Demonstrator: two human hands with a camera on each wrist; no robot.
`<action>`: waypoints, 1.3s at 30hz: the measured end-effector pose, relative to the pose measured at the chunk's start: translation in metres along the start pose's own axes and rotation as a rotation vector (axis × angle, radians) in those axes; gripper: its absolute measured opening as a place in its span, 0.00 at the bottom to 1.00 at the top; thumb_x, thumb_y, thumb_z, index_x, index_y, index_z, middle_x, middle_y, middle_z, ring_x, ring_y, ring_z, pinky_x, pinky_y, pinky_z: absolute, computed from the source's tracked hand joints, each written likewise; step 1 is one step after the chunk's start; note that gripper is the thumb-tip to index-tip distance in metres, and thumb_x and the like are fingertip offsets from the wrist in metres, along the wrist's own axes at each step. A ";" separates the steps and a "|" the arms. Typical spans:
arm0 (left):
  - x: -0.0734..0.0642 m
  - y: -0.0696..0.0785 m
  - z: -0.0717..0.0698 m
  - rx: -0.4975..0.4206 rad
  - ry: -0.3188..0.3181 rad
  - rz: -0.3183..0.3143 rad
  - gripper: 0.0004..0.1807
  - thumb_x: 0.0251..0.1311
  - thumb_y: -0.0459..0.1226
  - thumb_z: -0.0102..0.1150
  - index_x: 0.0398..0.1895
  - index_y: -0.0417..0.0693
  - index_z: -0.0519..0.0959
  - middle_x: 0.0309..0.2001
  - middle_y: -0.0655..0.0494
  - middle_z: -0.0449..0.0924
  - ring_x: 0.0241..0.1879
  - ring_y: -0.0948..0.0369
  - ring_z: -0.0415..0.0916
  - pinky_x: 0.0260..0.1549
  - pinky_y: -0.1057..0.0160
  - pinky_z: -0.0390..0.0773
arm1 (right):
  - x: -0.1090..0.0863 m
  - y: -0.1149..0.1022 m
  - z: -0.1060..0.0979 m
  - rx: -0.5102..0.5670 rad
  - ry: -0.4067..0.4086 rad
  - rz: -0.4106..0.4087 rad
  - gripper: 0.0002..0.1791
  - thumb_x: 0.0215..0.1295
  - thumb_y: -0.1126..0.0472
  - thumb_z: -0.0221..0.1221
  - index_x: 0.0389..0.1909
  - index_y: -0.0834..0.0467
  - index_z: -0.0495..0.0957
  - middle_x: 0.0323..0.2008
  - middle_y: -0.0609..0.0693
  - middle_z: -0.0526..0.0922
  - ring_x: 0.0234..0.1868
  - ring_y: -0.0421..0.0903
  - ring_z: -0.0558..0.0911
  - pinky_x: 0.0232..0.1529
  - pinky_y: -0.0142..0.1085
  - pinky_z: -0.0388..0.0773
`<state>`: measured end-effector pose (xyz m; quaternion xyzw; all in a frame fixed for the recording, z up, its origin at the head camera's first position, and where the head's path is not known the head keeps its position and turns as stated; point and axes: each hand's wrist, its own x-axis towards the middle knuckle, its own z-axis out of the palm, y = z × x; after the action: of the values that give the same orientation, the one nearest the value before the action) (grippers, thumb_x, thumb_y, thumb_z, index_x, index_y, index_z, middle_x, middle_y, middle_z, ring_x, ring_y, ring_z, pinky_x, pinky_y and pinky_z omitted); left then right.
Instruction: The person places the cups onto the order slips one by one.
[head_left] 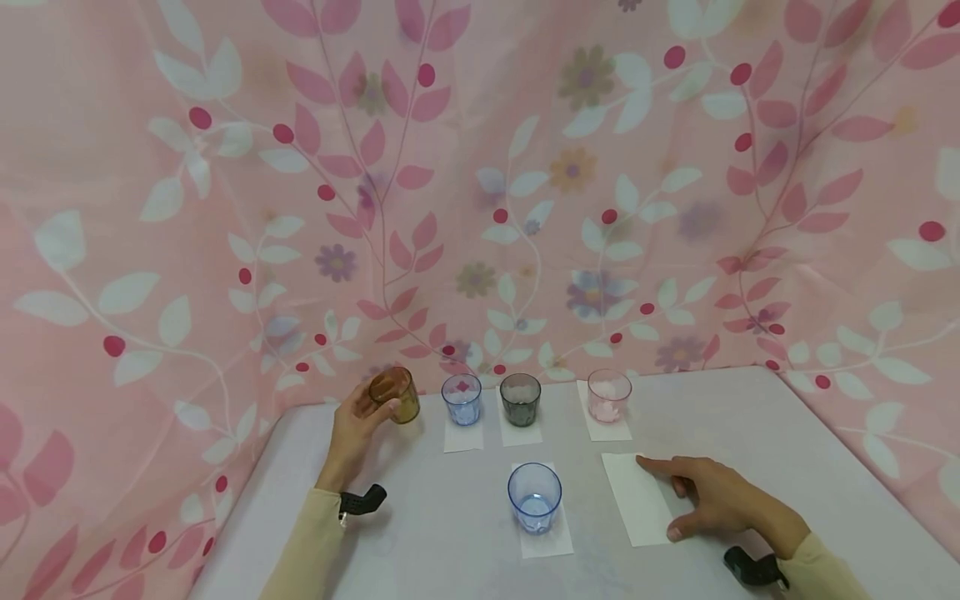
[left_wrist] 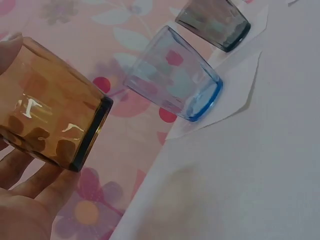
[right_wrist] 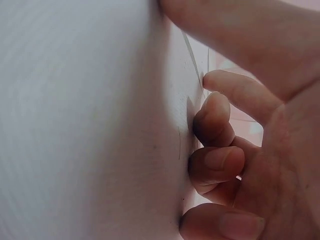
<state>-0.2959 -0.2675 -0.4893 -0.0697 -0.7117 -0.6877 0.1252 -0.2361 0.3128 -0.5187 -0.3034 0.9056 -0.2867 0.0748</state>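
My left hand point(head_left: 354, 429) grips an amber glass tumbler point(head_left: 407, 405) at the table's far left, thumb on one side and fingers behind it. In the left wrist view the tumbler point(left_wrist: 55, 110) is tilted, its dark base towards the right, with a shadow on the table below. At the right, my right hand point(head_left: 716, 497) rests on a white paper rectangle point(head_left: 636, 504). Its index finger stretches to the paper's far edge and the thumb touches near the close corner. The other fingers point(right_wrist: 217, 162) bend against the surface in the right wrist view.
A blue tumbler point(head_left: 462, 404), a grey one point(head_left: 520, 405) and a pink one point(head_left: 608, 400) stand on papers along the back. Nearer stands another blue tumbler point(head_left: 535, 500) on its paper point(head_left: 551, 542). A floral curtain point(head_left: 480, 208) hangs behind the white table point(head_left: 420, 517).
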 end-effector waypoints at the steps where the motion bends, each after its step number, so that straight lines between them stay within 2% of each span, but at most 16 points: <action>1: 0.000 0.003 -0.001 -0.005 -0.010 0.001 0.37 0.68 0.26 0.67 0.78 0.35 0.65 0.70 0.29 0.73 0.59 0.64 0.82 0.55 0.72 0.83 | 0.000 0.000 0.000 -0.001 0.000 0.001 0.55 0.44 0.34 0.79 0.75 0.51 0.75 0.31 0.39 0.67 0.32 0.30 0.63 0.29 0.30 0.58; 6: -0.004 0.019 0.000 -0.011 -0.046 0.009 0.40 0.69 0.28 0.67 0.81 0.37 0.62 0.73 0.33 0.70 0.62 0.66 0.81 0.59 0.72 0.81 | 0.000 0.001 0.000 -0.005 0.010 -0.002 0.54 0.44 0.35 0.80 0.75 0.50 0.75 0.31 0.39 0.66 0.31 0.30 0.63 0.29 0.29 0.58; 10: -0.008 0.032 0.006 -0.062 -0.068 0.027 0.38 0.69 0.27 0.66 0.80 0.36 0.63 0.70 0.37 0.73 0.60 0.63 0.81 0.58 0.70 0.83 | 0.000 0.001 0.001 -0.006 0.012 -0.001 0.55 0.43 0.34 0.80 0.75 0.50 0.76 0.31 0.38 0.66 0.32 0.30 0.63 0.29 0.30 0.59; 13: -0.012 0.041 0.015 -0.113 -0.093 0.072 0.35 0.68 0.25 0.66 0.77 0.34 0.66 0.67 0.39 0.76 0.60 0.58 0.81 0.58 0.67 0.84 | 0.000 0.001 0.002 -0.006 0.008 -0.002 0.55 0.43 0.34 0.79 0.75 0.51 0.75 0.31 0.38 0.66 0.32 0.30 0.63 0.29 0.30 0.58; 17: -0.017 0.054 0.027 -0.180 -0.145 0.161 0.34 0.67 0.22 0.64 0.76 0.33 0.67 0.66 0.40 0.78 0.64 0.52 0.80 0.61 0.64 0.83 | 0.000 0.000 0.002 -0.005 0.009 -0.006 0.55 0.44 0.33 0.79 0.74 0.52 0.75 0.31 0.38 0.66 0.31 0.30 0.63 0.29 0.29 0.58; 20: -0.023 0.064 0.036 -0.225 -0.178 0.212 0.34 0.66 0.21 0.63 0.76 0.31 0.67 0.67 0.40 0.78 0.66 0.51 0.78 0.63 0.62 0.82 | 0.000 -0.001 0.001 -0.009 0.013 -0.009 0.55 0.44 0.33 0.79 0.74 0.52 0.76 0.31 0.38 0.66 0.32 0.29 0.63 0.29 0.30 0.58; 28: -0.042 0.082 0.071 -0.281 -0.236 0.251 0.35 0.64 0.22 0.65 0.75 0.30 0.67 0.67 0.45 0.79 0.65 0.54 0.78 0.65 0.59 0.82 | -0.001 -0.001 -0.001 -0.028 0.023 -0.012 0.56 0.43 0.32 0.78 0.75 0.51 0.75 0.31 0.38 0.66 0.32 0.30 0.63 0.30 0.30 0.58; 33: -0.054 0.086 0.097 -0.263 -0.276 0.259 0.38 0.62 0.25 0.71 0.75 0.31 0.68 0.67 0.41 0.77 0.64 0.52 0.78 0.65 0.56 0.82 | -0.001 0.000 0.000 -0.018 0.015 0.001 0.56 0.42 0.32 0.79 0.75 0.50 0.75 0.31 0.38 0.66 0.33 0.30 0.64 0.30 0.30 0.59; 39: -0.062 0.084 0.124 -0.286 -0.365 0.251 0.38 0.62 0.27 0.72 0.74 0.30 0.68 0.68 0.33 0.75 0.67 0.47 0.77 0.67 0.52 0.80 | -0.001 -0.001 0.000 -0.009 0.011 0.013 0.56 0.43 0.34 0.80 0.75 0.51 0.75 0.31 0.40 0.66 0.33 0.31 0.64 0.30 0.31 0.59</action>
<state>-0.2238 -0.1356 -0.4287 -0.2974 -0.6037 -0.7366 0.0677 -0.2352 0.3125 -0.5185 -0.2964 0.9092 -0.2839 0.0702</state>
